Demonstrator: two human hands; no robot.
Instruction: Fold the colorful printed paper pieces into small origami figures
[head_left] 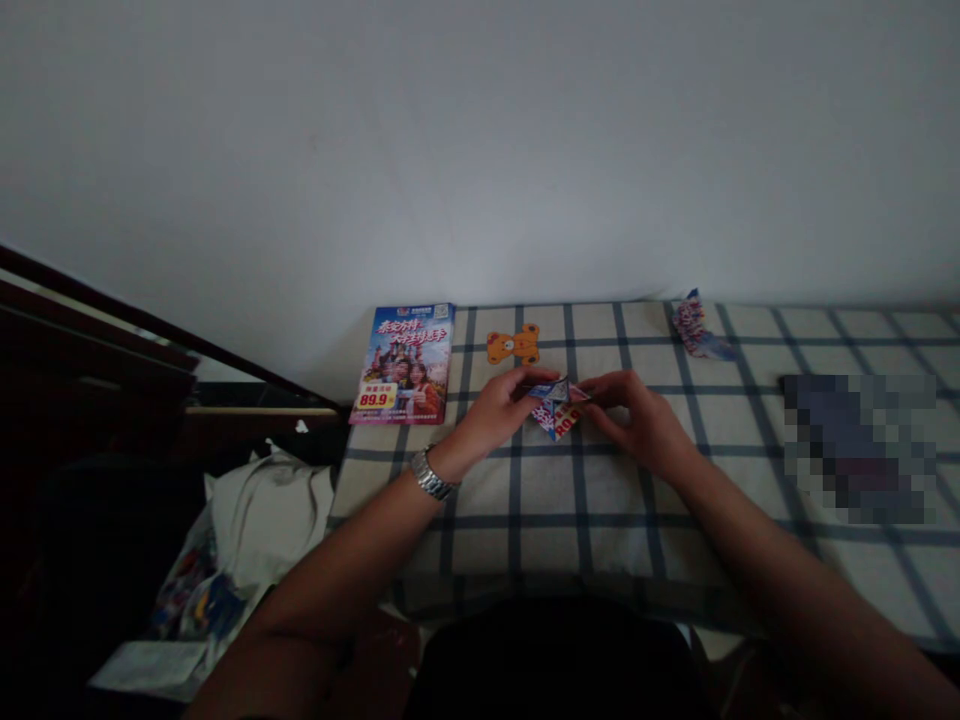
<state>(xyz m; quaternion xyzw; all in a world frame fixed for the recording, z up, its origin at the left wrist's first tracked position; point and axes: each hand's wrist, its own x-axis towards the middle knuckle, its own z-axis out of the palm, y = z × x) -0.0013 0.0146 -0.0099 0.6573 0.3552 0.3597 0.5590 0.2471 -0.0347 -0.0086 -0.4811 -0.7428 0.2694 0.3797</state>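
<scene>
A small folded piece of glossy printed paper [556, 408], in blue, white and red with bold lettering, lies on the checked tablecloth [600, 525] between my hands. The fingertips of my left hand [496, 410] pinch its left side, and my right hand [628, 418] holds its right side. A silver wristwatch [430, 474] circles my left wrist. Beyond my left hand lie an orange bear-shaped cutout [513, 345] and a printed travel brochure [401, 365] showing the price 89.9.
A crumpled printed paper strip [697, 328] lies at the table's far edge, against a white wall [480, 130]. A pixelated patch [859, 448] covers something on the right. Dark wooden furniture [90, 370] and a pale cloth bundle [270, 515] sit below the table's left edge.
</scene>
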